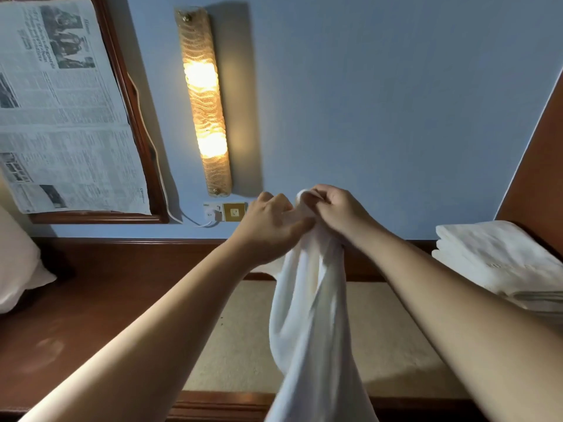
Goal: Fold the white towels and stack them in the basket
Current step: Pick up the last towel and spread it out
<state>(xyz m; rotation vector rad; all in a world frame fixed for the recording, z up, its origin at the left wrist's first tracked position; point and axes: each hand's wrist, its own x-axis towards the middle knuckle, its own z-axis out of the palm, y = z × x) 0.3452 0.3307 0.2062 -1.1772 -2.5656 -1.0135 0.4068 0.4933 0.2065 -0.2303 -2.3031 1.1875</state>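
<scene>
At the upper left a newspaper [61,102] covers a wood-framed mirror, with a lit wall lamp [203,102] beside it; at frame centre the left hand [268,229] and right hand [335,208] both pinch the top of a hanging white towel [307,315]; folded towels [499,257] are stacked at the right edge

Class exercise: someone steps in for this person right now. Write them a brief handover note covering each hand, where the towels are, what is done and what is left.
Left hand: grips the top edge of the hanging white towel.
Right hand: pinches the same edge, close beside the left.
Towel hangs unfolded over the wooden surface.
Done: a stack of folded towels sits at the right.
Left: fold this towel and stack it. No basket is in view.
</scene>
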